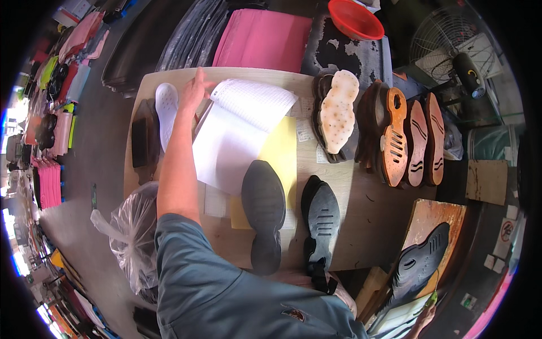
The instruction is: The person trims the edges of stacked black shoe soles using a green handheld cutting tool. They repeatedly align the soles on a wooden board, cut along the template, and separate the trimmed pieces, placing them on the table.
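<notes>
My left hand [195,90] reaches far across the wooden table [361,220], fingers spread, and rests on the left edge of an open notebook [243,130] with gridded pages. A white perforated sole [167,110] and a dark brown block [144,135] lie just left of that hand. A yellow sheet [280,152] lies under the notebook. Nearer me lie a plain black sole [263,209] and a slotted black sole [323,217]. My right hand [426,315] shows only partly at the lower right, beside a rusty board [429,248] bearing a black sole shape; its grip is unclear.
A speckled cream sole [339,110] and several orange-brown sole moulds [406,141] stand at the table's right. Behind are pink sheets [262,39], a red basin [355,20] and a fan [446,39]. A clear plastic bag [132,237] hangs at the left.
</notes>
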`<action>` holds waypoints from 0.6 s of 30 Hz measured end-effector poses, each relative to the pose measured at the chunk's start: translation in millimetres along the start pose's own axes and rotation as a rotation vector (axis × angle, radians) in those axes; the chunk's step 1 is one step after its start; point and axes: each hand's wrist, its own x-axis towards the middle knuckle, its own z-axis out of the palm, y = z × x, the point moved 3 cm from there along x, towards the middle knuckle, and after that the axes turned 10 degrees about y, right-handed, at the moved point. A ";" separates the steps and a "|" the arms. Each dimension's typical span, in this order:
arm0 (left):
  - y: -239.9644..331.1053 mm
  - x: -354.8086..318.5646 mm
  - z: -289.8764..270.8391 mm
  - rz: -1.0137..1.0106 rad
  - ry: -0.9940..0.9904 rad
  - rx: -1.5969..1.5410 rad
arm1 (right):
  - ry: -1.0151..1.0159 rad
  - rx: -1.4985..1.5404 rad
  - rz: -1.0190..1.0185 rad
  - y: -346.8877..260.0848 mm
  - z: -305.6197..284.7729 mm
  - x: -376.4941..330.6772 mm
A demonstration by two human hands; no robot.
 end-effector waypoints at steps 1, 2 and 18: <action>-0.5 -1.2 -0.4 -0.002 -0.048 0.033 | -0.019 0.026 -0.037 -6.6 -10.0 0.3; -1.1 -2.8 -1.7 -0.008 -0.069 0.068 | -0.029 0.066 -0.045 -13.1 -22.0 3.7; 23.8 -62.0 -47.9 -0.037 -0.586 0.601 | 0.024 0.621 0.385 -103.8 -107.1 12.7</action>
